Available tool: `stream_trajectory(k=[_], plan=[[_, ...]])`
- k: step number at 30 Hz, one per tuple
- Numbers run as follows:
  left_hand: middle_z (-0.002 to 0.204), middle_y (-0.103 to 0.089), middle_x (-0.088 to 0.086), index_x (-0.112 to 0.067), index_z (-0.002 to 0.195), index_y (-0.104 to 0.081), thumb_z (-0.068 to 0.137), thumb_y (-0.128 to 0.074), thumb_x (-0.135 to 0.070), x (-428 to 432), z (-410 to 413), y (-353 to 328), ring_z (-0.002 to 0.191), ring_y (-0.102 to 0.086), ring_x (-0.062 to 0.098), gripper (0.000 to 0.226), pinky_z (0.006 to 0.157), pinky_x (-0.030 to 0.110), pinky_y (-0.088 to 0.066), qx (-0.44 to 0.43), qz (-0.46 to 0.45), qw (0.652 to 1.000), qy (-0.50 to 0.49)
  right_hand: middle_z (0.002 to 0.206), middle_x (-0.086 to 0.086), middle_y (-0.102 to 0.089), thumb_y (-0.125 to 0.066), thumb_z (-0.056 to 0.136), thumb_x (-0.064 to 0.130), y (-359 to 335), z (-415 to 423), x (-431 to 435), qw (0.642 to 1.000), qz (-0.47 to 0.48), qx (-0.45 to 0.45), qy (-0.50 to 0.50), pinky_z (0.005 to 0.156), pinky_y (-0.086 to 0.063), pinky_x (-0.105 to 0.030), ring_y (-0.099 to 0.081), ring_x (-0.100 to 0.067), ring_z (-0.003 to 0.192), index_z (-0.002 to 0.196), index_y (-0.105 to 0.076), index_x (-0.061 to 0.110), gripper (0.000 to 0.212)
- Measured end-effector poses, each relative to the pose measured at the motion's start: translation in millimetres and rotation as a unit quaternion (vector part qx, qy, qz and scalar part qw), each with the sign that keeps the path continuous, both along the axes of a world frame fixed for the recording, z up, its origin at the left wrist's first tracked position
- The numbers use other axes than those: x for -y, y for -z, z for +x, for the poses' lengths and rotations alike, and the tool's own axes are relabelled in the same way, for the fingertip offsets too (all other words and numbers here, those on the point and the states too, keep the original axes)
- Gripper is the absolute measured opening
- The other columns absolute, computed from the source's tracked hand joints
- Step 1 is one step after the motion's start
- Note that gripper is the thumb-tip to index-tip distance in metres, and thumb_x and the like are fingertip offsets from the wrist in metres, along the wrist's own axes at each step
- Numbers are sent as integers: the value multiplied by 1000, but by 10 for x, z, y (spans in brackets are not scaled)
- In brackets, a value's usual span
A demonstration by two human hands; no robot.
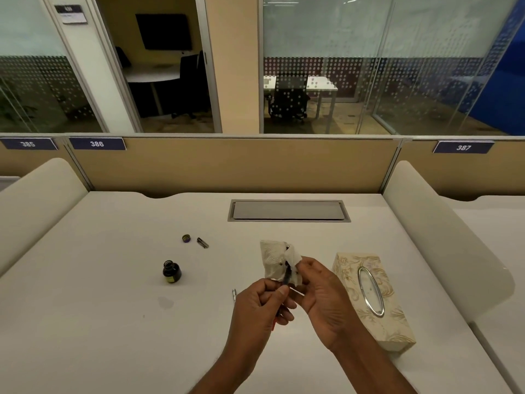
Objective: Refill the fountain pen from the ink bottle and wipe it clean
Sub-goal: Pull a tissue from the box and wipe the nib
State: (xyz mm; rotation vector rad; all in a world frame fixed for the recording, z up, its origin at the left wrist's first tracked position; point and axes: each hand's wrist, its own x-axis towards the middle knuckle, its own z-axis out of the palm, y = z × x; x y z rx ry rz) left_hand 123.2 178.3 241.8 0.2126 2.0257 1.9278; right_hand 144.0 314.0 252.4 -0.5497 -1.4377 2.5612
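Note:
My left hand [262, 305] grips the fountain pen [286, 277], whose dark front end points up and away from me; a red part shows below the fingers. My right hand [321, 291] pinches a white tissue [274, 258] that is wrapped around the pen's front end and carries dark ink spots. The nib is hidden in the tissue. The open ink bottle [172, 272] stands on the white desk [99, 308] to the left, apart from both hands. Its round cap [186, 238] lies farther back, next to a small metal pen part [202, 242].
A cream tissue box [372, 300] with gold floral print and an oval opening lies just right of my right hand. A slim metal piece [234, 294] rests on the desk by my left hand. A faint stain [166, 302] marks the desk. A cable hatch [288, 210] and partition stand behind.

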Motion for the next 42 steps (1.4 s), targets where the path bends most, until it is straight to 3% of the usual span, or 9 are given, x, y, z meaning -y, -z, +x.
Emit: stream_trajectory(k=[7,11,16,19,23,29,33,37,42], plan=[[77,-78,8,-9,92,-74,100,-60,-22,40,27,-16,65,-73,21,21,69,32,-63,-5,-5,1000,8,113,-21,-74,-62,95,15,-115,20,-75,997,31,9,-69,94,-56,-44,-71,-30,103,112,-73,3,23],[78,-75,13,-5,92,-75,102,-57,-21,74,40,-36,66,-69,24,25,70,35,-60,47,31,997,43,116,-21,-73,-65,92,14,-132,10,-120,996,38,20,-80,93,-57,-43,-69,-32,108,111,-73,1,24],[76,-68,14,2,101,-74,101,-58,-17,109,51,-82,64,-63,21,25,63,31,-54,154,117,979,64,113,-22,-73,-72,83,18,-111,1,-112,996,33,36,-69,74,-58,-33,-69,-28,99,105,-75,0,28],[75,-66,13,4,103,-74,100,-59,-17,109,60,-85,62,-61,21,26,62,31,-54,168,127,976,60,103,-17,-76,-75,78,21,-100,7,-90,997,45,36,-56,76,-58,-35,-70,-26,94,97,-77,4,26],[75,-68,12,1,102,-75,100,-58,-20,102,82,-84,62,-61,19,27,63,30,-54,148,98,982,58,91,-11,-78,-68,89,14,-108,34,-71,994,94,30,-39,80,-57,-36,-71,-22,86,91,-78,5,13],[73,-62,10,4,105,-72,100,-59,-19,158,78,-103,61,-57,19,27,61,31,-52,194,132,968,87,92,-13,-76,-68,90,12,-107,42,-75,995,61,50,-54,78,-55,-36,-68,-24,85,88,-78,6,12],[73,-67,12,1,101,-76,100,-60,-18,142,77,-77,59,-60,18,25,61,29,-54,153,84,983,58,85,-10,-77,-66,92,11,-103,44,-46,993,97,59,-33,77,-55,-35,-71,-22,81,83,-77,8,15],[76,-75,15,-4,91,-79,95,-67,-19,125,100,-36,62,-65,20,19,66,31,-58,99,51,994,17,87,-7,-80,-67,94,14,-83,45,27,983,176,53,-3,82,-59,-34,-75,-21,85,91,-77,7,12],[74,-78,11,-10,89,-79,94,-68,-19,100,171,-40,61,-69,18,15,68,33,-58,56,14,998,-10,86,-8,-80,-69,91,7,-44,22,52,979,194,53,36,78,-57,-32,-76,-21,83,92,-77,7,8]])
